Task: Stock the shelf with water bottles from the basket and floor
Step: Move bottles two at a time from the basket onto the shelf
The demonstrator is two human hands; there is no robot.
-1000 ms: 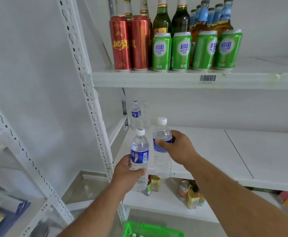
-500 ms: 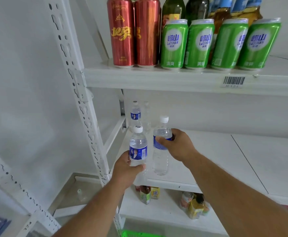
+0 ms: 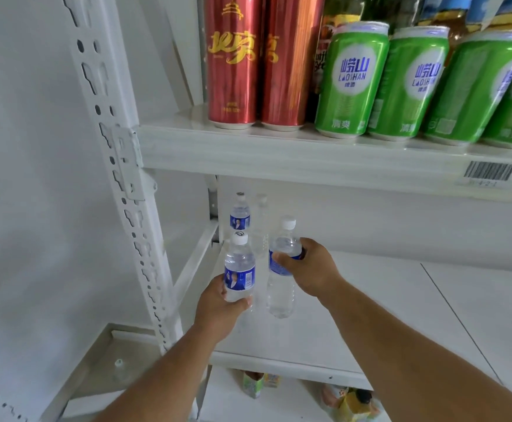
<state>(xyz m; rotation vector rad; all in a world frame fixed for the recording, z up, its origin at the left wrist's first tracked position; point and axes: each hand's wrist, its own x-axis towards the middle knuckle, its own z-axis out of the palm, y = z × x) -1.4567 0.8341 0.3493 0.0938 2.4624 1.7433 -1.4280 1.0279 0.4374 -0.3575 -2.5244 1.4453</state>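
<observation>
Bottles [image 3: 239, 271] [image 3: 281, 281] stand upright, caps up, in both hands [image 3: 218, 309] [image 3: 308, 269].

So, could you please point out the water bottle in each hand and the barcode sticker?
Water bottle in the left hand [image 3: 239, 277]: head view, on its blue label.
Water bottle in the right hand [image 3: 280, 295]: head view, on its clear body.
Barcode sticker [image 3: 490, 171]: head view, on the bars.

Middle shelf: white flat metal board [image 3: 370, 315]; two clear plastic water bottles [image 3: 240, 213] stand at its back left corner.
Upper shelf: white metal board [image 3: 248, 150]; tall red cans [image 3: 232, 62] and green cans [image 3: 350, 83] stand along its front.
Lower shelf: white board [image 3: 227, 400]; small drink cartons [image 3: 253, 385].
</observation>
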